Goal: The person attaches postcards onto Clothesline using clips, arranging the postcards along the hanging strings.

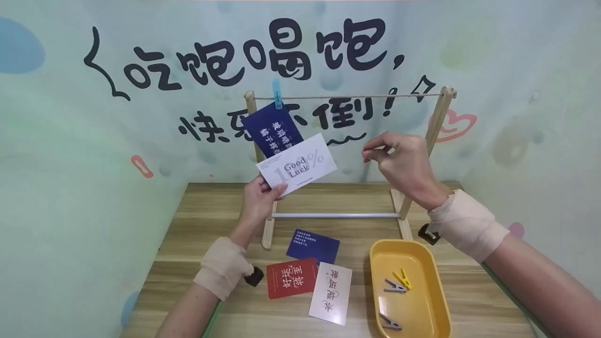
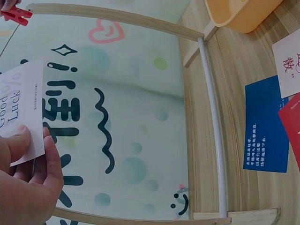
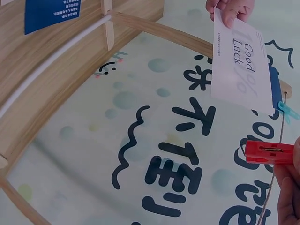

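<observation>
Left hand point(image 1: 258, 195) pinches the white "Good Luck" card point(image 1: 300, 164) between thumb and fingers. From that card: right hand point(image 1: 407, 162) at three o'clock, pinching a red clothespin point(image 3: 267, 152); dark-blue card point(image 1: 270, 126), pegged to the cord point(image 1: 352, 97), at eleven; red card point(image 1: 292, 278) at six; yellow tray point(image 1: 418, 307) toward five.

Head: soft, even light | right wrist: dimmer | left wrist: wooden post point(image 2: 117, 16) bowed — lens distortion
</observation>
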Demonstrator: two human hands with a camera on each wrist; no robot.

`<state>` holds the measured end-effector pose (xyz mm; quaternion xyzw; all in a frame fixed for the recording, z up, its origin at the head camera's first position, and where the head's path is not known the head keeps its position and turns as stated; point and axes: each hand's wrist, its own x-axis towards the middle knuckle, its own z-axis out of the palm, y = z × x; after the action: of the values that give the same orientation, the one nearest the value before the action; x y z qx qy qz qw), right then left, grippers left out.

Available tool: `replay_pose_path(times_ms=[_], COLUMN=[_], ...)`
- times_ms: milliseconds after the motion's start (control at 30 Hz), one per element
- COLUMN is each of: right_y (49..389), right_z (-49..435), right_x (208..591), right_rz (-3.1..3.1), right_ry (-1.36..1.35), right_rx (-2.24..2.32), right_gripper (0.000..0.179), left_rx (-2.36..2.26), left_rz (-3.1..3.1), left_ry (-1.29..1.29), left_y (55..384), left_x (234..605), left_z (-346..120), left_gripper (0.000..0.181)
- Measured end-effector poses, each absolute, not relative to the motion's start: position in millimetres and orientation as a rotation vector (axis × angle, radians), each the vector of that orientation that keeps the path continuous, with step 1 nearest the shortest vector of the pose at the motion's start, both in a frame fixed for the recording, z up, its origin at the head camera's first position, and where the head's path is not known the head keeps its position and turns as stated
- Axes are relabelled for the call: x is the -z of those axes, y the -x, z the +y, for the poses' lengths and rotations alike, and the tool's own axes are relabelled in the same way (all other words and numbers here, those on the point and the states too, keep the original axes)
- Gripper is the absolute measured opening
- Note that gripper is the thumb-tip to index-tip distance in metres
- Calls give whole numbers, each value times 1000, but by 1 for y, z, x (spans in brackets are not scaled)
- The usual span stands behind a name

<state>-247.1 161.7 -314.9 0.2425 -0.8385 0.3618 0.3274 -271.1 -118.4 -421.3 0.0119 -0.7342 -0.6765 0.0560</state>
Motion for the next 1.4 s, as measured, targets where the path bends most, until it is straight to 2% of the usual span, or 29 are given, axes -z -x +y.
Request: replay_pose_path(times_ms=[833, 1400], right_y=[282, 303], right_z=[114, 102], right_x=[265, 239], right_rz=[-2190, -2347], right_ry=[-670, -524], right_rx=[-974, -965], right_gripper=[6, 13], left_rx=[2193, 2249], left_rz=[-2038, -2017], left_ry=[-177, -280], left_y=[290, 298], left_x=[409, 406], left_z=[-112, -107], left_gripper=[31, 33])
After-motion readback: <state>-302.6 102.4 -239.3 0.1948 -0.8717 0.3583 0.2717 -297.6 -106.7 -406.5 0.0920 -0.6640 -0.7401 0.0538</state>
